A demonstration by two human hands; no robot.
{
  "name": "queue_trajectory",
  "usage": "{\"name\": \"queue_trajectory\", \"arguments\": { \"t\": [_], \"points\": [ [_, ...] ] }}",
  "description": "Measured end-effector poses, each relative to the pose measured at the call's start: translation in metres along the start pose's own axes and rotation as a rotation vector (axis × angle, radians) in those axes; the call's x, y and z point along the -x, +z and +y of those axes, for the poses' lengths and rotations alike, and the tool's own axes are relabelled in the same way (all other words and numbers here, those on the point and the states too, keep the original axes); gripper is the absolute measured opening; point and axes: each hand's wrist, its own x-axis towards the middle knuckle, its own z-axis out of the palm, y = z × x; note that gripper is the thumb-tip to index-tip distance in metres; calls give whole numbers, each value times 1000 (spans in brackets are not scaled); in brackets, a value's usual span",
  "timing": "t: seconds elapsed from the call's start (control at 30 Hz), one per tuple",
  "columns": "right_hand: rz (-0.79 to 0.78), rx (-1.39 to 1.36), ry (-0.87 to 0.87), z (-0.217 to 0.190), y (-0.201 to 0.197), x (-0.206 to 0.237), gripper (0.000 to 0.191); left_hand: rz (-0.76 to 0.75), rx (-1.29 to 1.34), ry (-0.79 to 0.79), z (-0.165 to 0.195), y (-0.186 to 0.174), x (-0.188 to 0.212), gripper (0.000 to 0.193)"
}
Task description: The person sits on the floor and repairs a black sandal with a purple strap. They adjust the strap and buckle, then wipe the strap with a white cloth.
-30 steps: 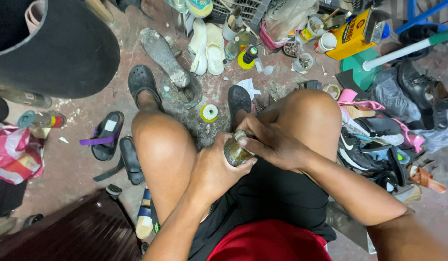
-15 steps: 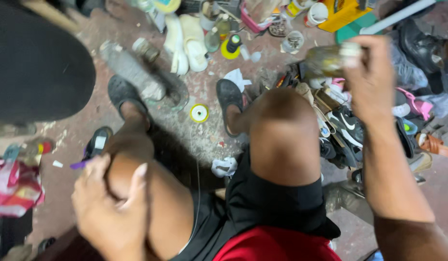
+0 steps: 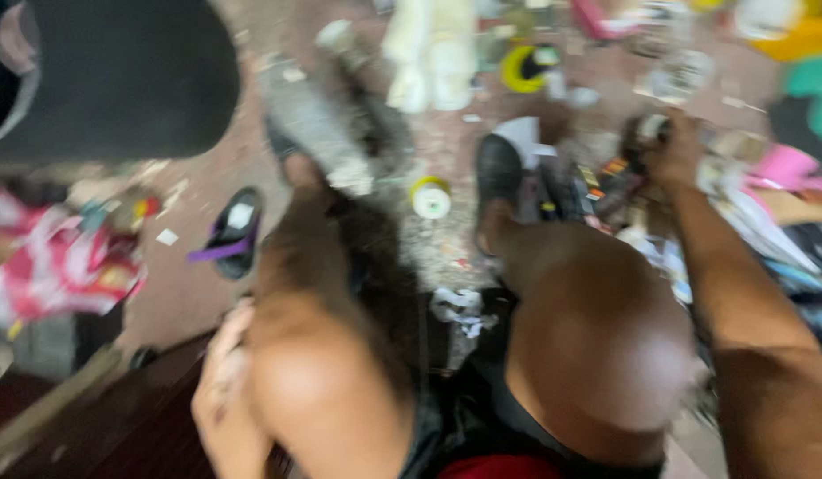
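The view is motion-blurred. My right hand (image 3: 670, 149) reaches out to the right over the clutter on the floor, its fingers closed around a small dark jar (image 3: 643, 135) with a pale top. My left hand (image 3: 223, 390) hangs empty beside my left thigh, fingers loosely apart, at the edge of a dark wooden seat (image 3: 118, 426). Both bare knees fill the lower middle, and my feet rest in dark sandals (image 3: 498, 173) on the floor.
A large black tyre-like shape (image 3: 118, 80) fills the upper left. A roll of tape (image 3: 431, 197), a purple-strapped sandal (image 3: 233, 229), pale shoe soles (image 3: 433, 53), a yellow-rimmed tin (image 3: 522, 69) and a red-and-white bag (image 3: 56, 266) lie around. Shoes and scraps crowd the right side.
My right hand carried the jar from my lap out to the right and then lower toward the floor clutter. My left hand dropped from the jar to beside my left thigh.
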Motion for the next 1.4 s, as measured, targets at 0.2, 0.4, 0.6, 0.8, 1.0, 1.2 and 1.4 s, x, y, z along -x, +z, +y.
{"name": "queue_trajectory", "arguments": {
  "t": [0.2, 0.4, 0.6, 0.8, 1.0, 1.2, 1.4],
  "points": [
    [-97, -22, 214, -28, 32, -34, 59, 309, 26, -541, -98, 0, -26, 18],
    [-111, 8, 291, -41, 51, -40, 55, 442, 195, -350, -191, -22, -85, 24],
    [-180, 48, 236, -38, 30, -17, 74, 482, 410, -771, -228, -10, -164, 14],
    [-167, 1, 184, -67, -5, 33, 55, 382, 428, -906, -249, 8, -190, 9],
    [-174, -82, 152, -102, -35, 92, 45, 578, 641, -679, -252, 10, -176, 20],
    [-136, -189, 97, -132, -72, 129, 34, 524, 612, -547, -214, -33, -138, 33],
    [12, -404, -4, -183, -146, 145, 24, 484, 709, -292, -132, -73, -63, 13]
  ]
}}
